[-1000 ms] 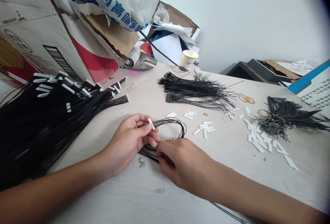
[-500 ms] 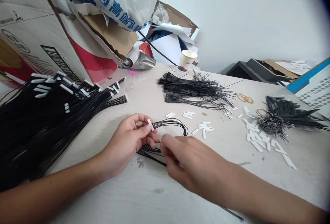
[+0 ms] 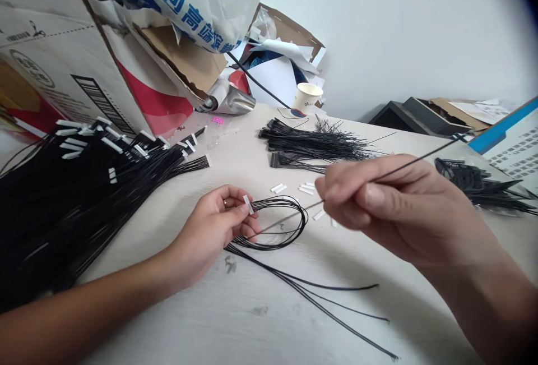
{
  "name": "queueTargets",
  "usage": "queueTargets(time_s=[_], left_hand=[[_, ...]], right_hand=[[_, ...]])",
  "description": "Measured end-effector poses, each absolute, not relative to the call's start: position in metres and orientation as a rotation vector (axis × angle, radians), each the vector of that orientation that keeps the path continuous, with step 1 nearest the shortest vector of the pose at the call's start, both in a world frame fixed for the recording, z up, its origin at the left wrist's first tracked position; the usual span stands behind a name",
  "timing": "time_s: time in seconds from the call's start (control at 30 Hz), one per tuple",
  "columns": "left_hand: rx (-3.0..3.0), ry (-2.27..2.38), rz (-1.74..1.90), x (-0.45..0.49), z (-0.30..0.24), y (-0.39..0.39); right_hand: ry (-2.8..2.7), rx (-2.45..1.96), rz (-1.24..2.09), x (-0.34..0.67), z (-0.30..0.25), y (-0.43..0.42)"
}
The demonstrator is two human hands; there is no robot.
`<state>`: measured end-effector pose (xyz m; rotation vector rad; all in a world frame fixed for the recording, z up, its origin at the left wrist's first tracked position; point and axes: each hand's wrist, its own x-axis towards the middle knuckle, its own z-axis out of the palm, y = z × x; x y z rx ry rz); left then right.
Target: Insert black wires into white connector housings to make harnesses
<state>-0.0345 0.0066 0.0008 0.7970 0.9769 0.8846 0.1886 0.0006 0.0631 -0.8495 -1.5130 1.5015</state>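
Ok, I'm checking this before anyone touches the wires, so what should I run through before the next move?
1. The left hand holds the wire loop: ok.
2. The white strip sits at the left fingertips: ok.
3. The right hand pinches one thin wire, lifted up: ok.
4. The loose wire ends are gathered: not ok, they trail out.
5. The strip is fixed to the wires: cannot tell.

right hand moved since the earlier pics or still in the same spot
Yes, the right hand has moved up and to the right, off the wire loop, and sits further right of the paper cup.
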Motion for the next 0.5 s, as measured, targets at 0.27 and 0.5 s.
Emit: queueTargets(time_s=[0.27, 0.5], left_hand=[[0.822, 0.992, 0.856, -0.034, 0.002, 0.006], [0.867, 0.964, 0.852, -0.034, 0.001, 0.007]], right_hand=[[-1.411, -0.815, 1.413, 0.172, 0.037, 0.013], [-1.789, -1.105, 0.922, 0.158, 0.017, 0.008]])
